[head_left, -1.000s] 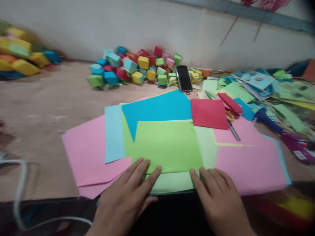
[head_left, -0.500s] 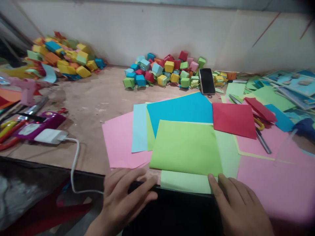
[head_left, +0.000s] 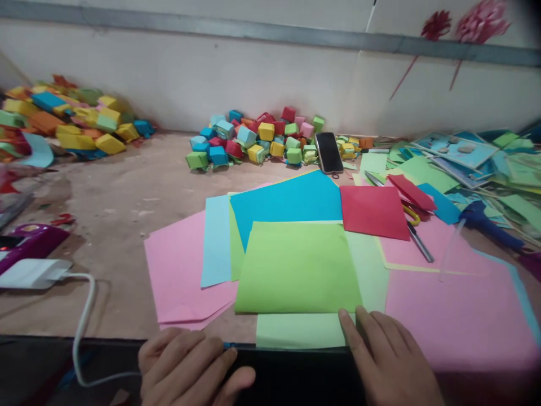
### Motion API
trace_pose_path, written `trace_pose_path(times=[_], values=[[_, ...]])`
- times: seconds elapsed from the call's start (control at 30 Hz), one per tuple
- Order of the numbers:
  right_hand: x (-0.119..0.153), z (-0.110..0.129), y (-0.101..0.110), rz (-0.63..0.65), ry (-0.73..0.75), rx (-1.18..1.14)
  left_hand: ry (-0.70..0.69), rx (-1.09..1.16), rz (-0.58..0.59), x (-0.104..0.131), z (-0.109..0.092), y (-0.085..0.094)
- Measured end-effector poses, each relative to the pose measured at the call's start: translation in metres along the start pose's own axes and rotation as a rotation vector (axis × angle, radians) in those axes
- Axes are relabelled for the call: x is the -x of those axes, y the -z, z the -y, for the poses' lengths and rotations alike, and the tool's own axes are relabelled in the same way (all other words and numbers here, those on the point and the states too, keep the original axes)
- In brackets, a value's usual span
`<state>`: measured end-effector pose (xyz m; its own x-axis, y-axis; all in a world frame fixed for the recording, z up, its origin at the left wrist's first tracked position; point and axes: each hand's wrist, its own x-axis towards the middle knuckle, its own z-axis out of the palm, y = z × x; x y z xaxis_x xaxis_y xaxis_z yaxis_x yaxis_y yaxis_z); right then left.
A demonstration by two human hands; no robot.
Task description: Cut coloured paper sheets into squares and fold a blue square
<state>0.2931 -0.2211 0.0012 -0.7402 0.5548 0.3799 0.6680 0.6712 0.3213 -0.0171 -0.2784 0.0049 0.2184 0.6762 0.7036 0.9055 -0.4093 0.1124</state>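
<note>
A bright green paper sheet (head_left: pixel 298 268) lies in front of me over a pale green sheet (head_left: pixel 300 330) that reaches the table's front edge. The thumb and forefinger tips of my right hand (head_left: pixel 391 355) touch down at the green sheet's near right corner, the other fingers stretched flat. My left hand (head_left: pixel 188 366) rests at the table edge below the pink sheets (head_left: pixel 186 270), fingers side by side and thumb apart, with nothing seen in it. Around the green sheet lie a blue sheet (head_left: pixel 287 197), a light blue strip (head_left: pixel 216 239) and a red sheet (head_left: pixel 374 211).
Folded paper cubes (head_left: pixel 266 132) are heaped by the wall beside a phone (head_left: pixel 329 153), with another heap (head_left: pixel 80 121) at left. A white charger (head_left: pixel 34 273) trails its cable. Scissors (head_left: pixel 418 242), a blue glue gun (head_left: pixel 490 225) and pink sheets (head_left: pixel 456 316) lie at right.
The view has swung right and up, so the table's contents sit further left and lower. My left hand's fingers have drawn closer together; my right hand stays at the green sheet's corner.
</note>
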Motion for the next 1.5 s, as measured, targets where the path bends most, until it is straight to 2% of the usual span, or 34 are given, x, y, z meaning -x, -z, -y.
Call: trace_pose_path(times=[0.1,0.2,0.27,0.37,0.5,0.57,0.77,0.87,0.97,1.07,1.13,1.17,1.27,1.37,1.5], values=[[0.000,0.001,0.000,0.009,0.000,-0.012,0.020,0.035,0.033,-0.012,-0.001,-0.001],[0.000,-0.001,0.000,0.015,0.009,-0.021,-0.064,0.058,0.050,-0.016,0.001,-0.002],[0.001,-0.003,-0.001,0.017,0.033,-0.016,-0.063,0.019,0.039,-0.013,0.001,-0.001],[0.005,-0.007,-0.005,0.020,0.065,-0.002,0.025,-0.002,0.040,-0.001,0.003,0.004],[0.009,-0.010,-0.009,0.006,0.109,-0.001,-0.076,-0.103,-0.009,0.014,0.007,0.012],[0.008,-0.010,-0.009,0.005,0.103,0.000,-0.072,-0.170,-0.015,0.017,0.008,0.013],[0.003,-0.007,-0.005,0.007,0.082,-0.003,-0.109,-0.115,-0.030,0.009,0.011,0.011],[0.003,-0.006,-0.005,0.004,0.074,0.003,-0.058,-0.052,-0.027,0.005,0.012,0.010],[0.005,-0.006,-0.006,0.000,0.071,-0.002,-0.019,-0.037,-0.024,-0.006,0.001,0.000],[0.005,-0.006,-0.007,-0.008,0.051,-0.018,0.052,0.114,0.043,-0.028,-0.022,-0.020],[0.003,-0.005,-0.008,-0.007,0.032,-0.036,-0.164,0.201,0.253,-0.045,-0.038,-0.036],[0.002,-0.005,-0.008,-0.007,0.022,-0.045,-0.235,0.215,0.321,-0.052,-0.045,-0.043],[0.000,-0.003,-0.007,-0.006,0.002,-0.054,-0.316,0.204,0.468,-0.063,-0.056,-0.057],[0.000,-0.003,-0.005,0.003,0.001,-0.050,-0.258,0.163,0.480,-0.057,-0.051,-0.055],[0.001,-0.006,-0.003,0.013,0.043,-0.045,-0.012,0.056,0.291,-0.037,-0.033,-0.034]])
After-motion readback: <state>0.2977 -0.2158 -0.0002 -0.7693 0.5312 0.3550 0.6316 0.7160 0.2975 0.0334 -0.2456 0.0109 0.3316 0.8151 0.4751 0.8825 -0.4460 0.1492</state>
